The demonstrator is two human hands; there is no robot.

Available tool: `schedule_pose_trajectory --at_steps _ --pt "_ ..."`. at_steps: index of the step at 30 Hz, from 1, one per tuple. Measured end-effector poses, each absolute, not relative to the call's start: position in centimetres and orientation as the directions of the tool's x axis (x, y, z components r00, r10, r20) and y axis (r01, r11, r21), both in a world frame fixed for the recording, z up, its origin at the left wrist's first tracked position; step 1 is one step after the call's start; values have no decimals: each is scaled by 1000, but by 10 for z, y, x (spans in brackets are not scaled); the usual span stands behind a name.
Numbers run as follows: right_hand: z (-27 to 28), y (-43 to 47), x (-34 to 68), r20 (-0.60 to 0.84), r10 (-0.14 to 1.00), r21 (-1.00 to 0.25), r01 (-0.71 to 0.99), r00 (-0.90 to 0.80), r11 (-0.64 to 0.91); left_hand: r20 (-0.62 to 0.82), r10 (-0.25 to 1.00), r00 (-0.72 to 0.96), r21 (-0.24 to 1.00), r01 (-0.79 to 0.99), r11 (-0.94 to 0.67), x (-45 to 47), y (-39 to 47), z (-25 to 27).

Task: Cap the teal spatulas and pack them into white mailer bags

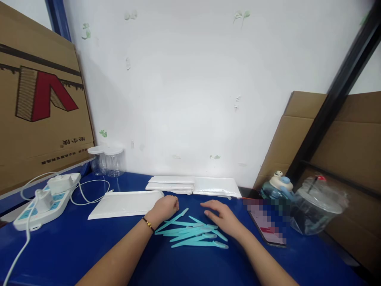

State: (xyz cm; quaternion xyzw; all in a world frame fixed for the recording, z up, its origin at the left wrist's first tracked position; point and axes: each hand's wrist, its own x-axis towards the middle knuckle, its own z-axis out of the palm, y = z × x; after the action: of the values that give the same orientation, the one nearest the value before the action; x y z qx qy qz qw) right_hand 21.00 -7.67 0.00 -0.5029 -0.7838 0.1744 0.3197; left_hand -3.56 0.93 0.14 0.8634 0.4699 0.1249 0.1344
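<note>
A loose pile of turquoise eyebrow razors (193, 232) lies on the blue table in front of me, their handles crossing one another. My left hand (166, 208) is closed at the upper left of the pile, beside the white padded envelope (125, 204); its palm is hidden, so I cannot make out whether anything is in it. On the pile's right side my right hand (222, 216) is open, with its fingers stretched to the left and nothing held.
More white envelopes (193, 186) lie along the wall. At left are a power strip (47, 202) with white cables, two clear jars (114, 163) and a large carton (38, 99). At right are a phone (266, 224), a teal bottle (275, 186) and a lidded plastic cup (315, 206).
</note>
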Motion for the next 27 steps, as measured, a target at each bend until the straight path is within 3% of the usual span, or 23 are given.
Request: schedule_pose_trajectory --at_steps 7,15,23,27 --pt "-6 -48 212 302 945 -628 720 -124 294 -78 788 611 397 744 -538 -30 5 9" --pt "-25 -42 201 226 969 -692 685 -97 230 76 685 725 487 572 -660 13 25 -7" --pt "-31 -39 244 214 977 -709 684 -24 172 133 726 675 432 619 -656 3 43 -10" --pt "-28 -43 253 224 975 -690 709 12 149 223 636 739 434 509 -744 1 32 -1"
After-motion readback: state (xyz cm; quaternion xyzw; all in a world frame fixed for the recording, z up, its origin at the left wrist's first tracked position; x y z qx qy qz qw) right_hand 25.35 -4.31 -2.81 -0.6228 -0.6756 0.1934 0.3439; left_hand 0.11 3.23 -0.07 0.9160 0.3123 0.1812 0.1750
